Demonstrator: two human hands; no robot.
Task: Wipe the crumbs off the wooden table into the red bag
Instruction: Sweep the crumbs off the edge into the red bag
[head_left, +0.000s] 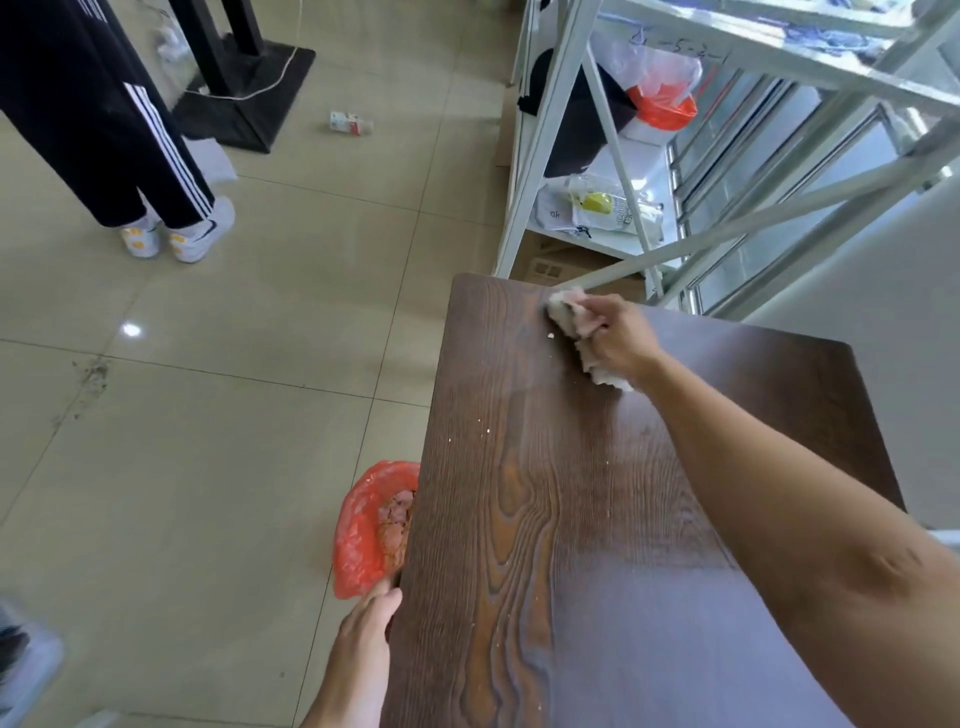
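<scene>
Left hand (366, 631) is nearest me, at the table's left edge, pinching the rim of the red bag (358, 530) so its mouth hangs open just below that edge. Bag already has brownish scraps inside.

Crumbs (488, 430): pale specks scattered over the wooden table (545, 571), mostly left-centre, one speck right beside the cloth near the far edge, a few along the near part.

Right hand (615, 335) is closed around a crumpled cloth (569, 317), pressed flat on the table near the far edge, arm stretched across.

Step in hand, my read: first long sweep from the far edge toward the bag. To do it well:
- keep the cloth flat, firm contact, no lifting mid-stroke
- drag diagonally to the left edge where the bag sits, not straight back
- bag rim tight against the underside of the edge, else crumbs hit the floor
- slow at the edge so specks drop, not fly

Beyond: tiled floor (234, 364), white metal rack (649, 156) past the far edge, someone's legs (130, 130) far left.
</scene>
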